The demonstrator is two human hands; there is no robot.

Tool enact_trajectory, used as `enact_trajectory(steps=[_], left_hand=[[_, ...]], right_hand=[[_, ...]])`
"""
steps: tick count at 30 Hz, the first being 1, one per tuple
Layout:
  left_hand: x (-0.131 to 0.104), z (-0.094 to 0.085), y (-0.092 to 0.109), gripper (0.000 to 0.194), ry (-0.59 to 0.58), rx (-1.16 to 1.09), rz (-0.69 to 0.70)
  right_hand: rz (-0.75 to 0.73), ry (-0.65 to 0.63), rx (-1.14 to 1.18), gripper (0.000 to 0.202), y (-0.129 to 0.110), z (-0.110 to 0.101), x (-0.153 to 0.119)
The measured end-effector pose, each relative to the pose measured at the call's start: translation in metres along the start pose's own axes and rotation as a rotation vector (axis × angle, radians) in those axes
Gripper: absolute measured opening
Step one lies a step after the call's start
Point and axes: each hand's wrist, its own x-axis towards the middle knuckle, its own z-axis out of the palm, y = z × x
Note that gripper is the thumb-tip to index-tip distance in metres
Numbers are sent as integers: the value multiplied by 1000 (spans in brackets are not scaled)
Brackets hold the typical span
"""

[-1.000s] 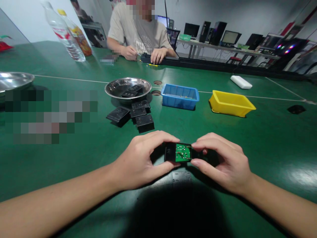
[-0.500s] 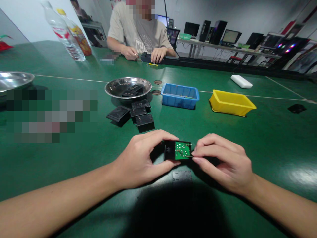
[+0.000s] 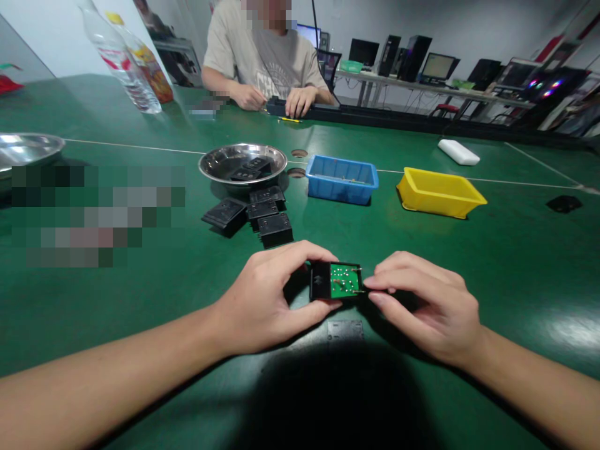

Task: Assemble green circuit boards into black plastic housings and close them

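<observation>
My left hand (image 3: 262,297) grips a small black plastic case (image 3: 320,280) by its long sides, fingers along the far side and thumb along the near side. Set in the case's right part is a green circuit board (image 3: 341,281) with solder joints facing up. Two thin metal pins stick out at its right end. Just right of those pins is my right hand (image 3: 429,306), index fingertip close to the case edge and thumb a little apart below it. I see nothing held there. On the table below the case lies a flat black plate (image 3: 345,331), partly in shadow.
Several black cases (image 3: 269,215) sit beside a steel bowl (image 3: 242,164) holding more black parts. Behind are a blue bin (image 3: 342,181) and a yellow bin (image 3: 440,194). A co-worker (image 3: 267,62) sits across the green table. Bottles (image 3: 135,69) stand at far left.
My right thumb and index finger have parted slightly near the pins, where they were pinched together. My left hand keeps its grip on the case. The view has shifted very little.
</observation>
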Motion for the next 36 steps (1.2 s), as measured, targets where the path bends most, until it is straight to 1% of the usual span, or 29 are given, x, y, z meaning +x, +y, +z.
enact_trajectory(steps=[3, 8, 12, 16, 23, 27, 30, 32, 36], left_hand=[[0, 0, 0, 29, 1, -1, 3], [0, -1, 1, 29, -3, 6, -28], [0, -1, 1, 28, -13, 6, -39], [0, -1, 1, 29, -19, 16, -53], [0, -1, 1, 29, -16, 20, -28], [1, -1, 2, 29, -31, 9, -54], [1, 1, 2, 31, -47, -7, -100], [1, 2, 3, 32, -38, -15, -119], [1, 4, 3, 33, -24, -27, -142]], right_hand=[[4, -39, 0, 25, 1, 1, 0], [53, -100, 19, 26, 1, 2, 1], [47, -101, 23, 27, 0, 3, 1], [52, -76, 22, 29, 0, 2, 1], [51, -134, 5, 31, 0, 2, 2], [54, -103, -9, 35, -1, 2, 1], [63, -91, 1, 29, -2, 2, 2], [54, -109, 17, 23, -2, 2, 3], [-18, -215, 36, 16, -2, 1, 4]])
